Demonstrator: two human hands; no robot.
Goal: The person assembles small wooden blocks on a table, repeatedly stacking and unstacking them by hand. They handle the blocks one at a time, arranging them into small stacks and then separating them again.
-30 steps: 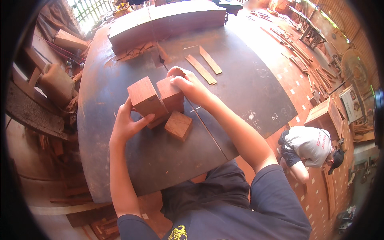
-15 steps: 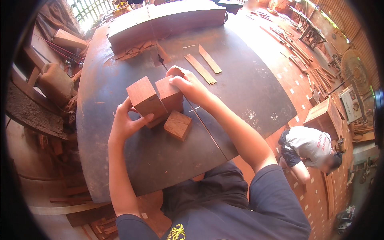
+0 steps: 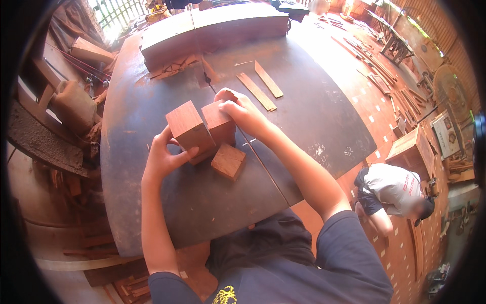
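My left hand (image 3: 163,158) is closed around a reddish-brown wooden block (image 3: 184,120), thumb on its near face and fingers along its left side. My right hand (image 3: 244,112) grips a second wooden block (image 3: 217,117) from the right, with its thumb on top. A narrow gap separates the tops of these two blocks, which stand side by side. Closer to me, a smaller wooden block (image 3: 229,162) rests on the dark table (image 3: 283,147), close to the right-hand block and touched by neither hand. Whether the held blocks rest on further wood below is hard to see.
Two thin wood strips (image 3: 256,92) lie beyond my right hand. A slot (image 3: 266,169) runs across the table toward its near edge. At the far end is a long, thick timber (image 3: 217,33). Another person (image 3: 392,187) crouches on the floor at right, by a wooden box (image 3: 409,147).
The whole view has shifted slightly. Both hands keep their holds, and the blocks look the same relative to each other.
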